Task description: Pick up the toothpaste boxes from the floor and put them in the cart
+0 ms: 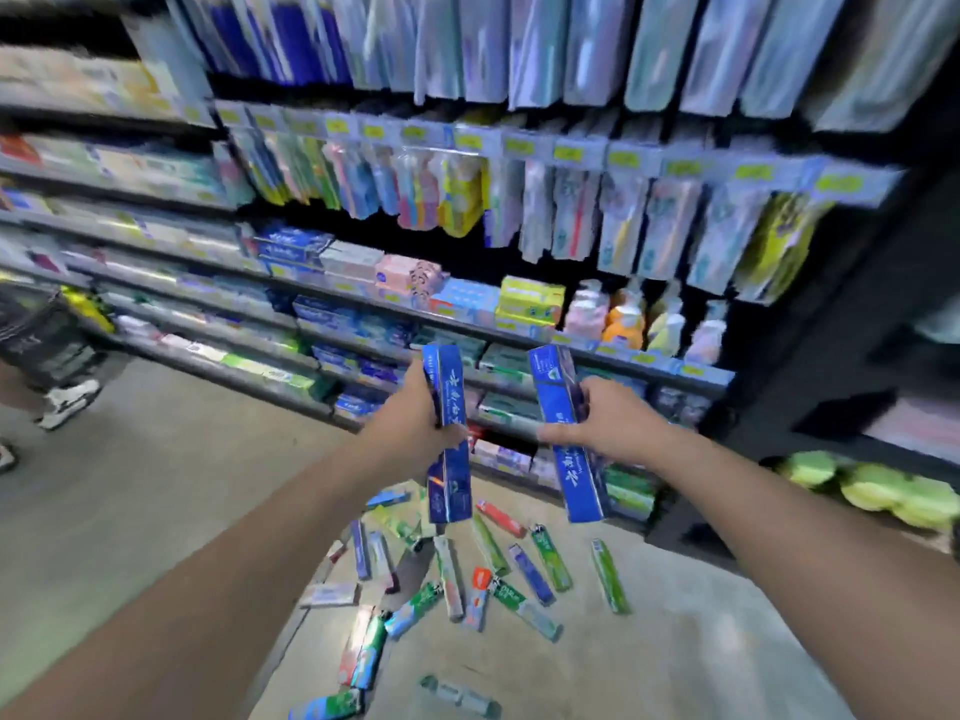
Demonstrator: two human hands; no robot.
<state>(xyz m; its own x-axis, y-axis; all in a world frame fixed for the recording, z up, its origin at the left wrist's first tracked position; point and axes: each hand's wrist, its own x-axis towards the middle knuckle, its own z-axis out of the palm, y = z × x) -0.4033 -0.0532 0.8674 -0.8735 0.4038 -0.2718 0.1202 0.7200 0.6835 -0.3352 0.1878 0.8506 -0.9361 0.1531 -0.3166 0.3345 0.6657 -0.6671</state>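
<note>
My left hand [415, 418] grips a long blue toothpaste box [448, 449] around its middle, held upright. To its right, my right hand [605, 423] grips a second blue toothpaste box [569, 433], also upright and slightly tilted. Both are raised in front of the shelves. Below my hands, several toothpaste boxes [467, 579] in green, blue, red and white lie scattered on the floor. No cart shows in this blurred view.
Store shelves [519, 335] stacked with toothpaste and hung with toothbrushes fill the view ahead. A person's legs and a white shoe [67, 400] are at the left, beside a dark basket [36, 330]. Green packages [878, 485] sit on a low shelf at right.
</note>
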